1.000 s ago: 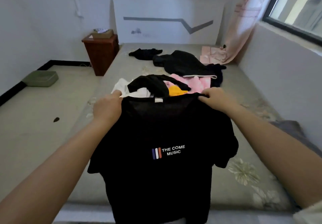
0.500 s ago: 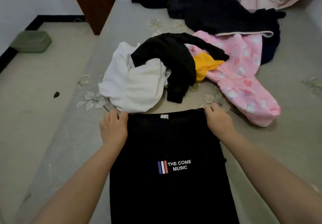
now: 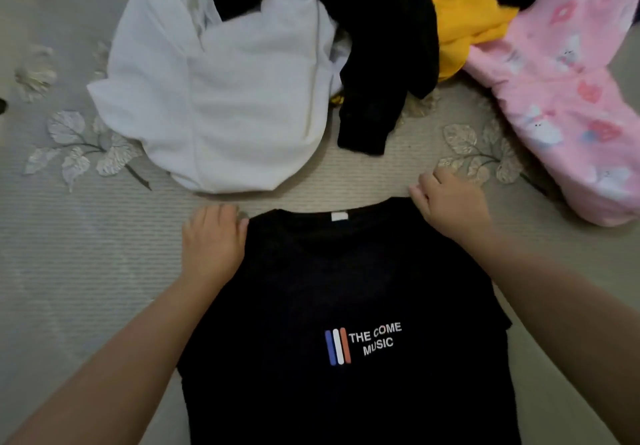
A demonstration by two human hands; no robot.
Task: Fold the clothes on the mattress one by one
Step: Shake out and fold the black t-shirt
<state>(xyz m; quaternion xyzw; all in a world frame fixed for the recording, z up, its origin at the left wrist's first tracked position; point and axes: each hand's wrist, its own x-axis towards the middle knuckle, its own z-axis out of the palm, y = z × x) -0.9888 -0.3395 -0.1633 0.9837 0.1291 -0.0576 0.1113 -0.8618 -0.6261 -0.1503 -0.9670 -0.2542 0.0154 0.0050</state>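
Note:
A black T-shirt [image 3: 346,289] printed "THE COME MUSIC" lies front up on the grey flowered mattress [image 3: 86,237], its collar pointing away from me. My left hand [image 3: 213,244] grips its left shoulder with curled fingers. At the right shoulder, my right hand [image 3: 450,205] pinches the cloth beside the collar. The sleeves look tucked under or hidden by my arms, and the hem runs out of view at the bottom.
Just beyond the collar lies a heap of unfolded clothes: a white garment [image 3: 225,98], a black sweater [image 3: 381,46] over it, a yellow piece [image 3: 467,19] and a pink patterned garment [image 3: 554,98] at the right. Bare mattress shows to the left and right of the shirt.
The shirt, held up in the air a second ago, has come down flat onto the mattress. Both hands stayed on its shoulders, and my view has tilted down and closer.

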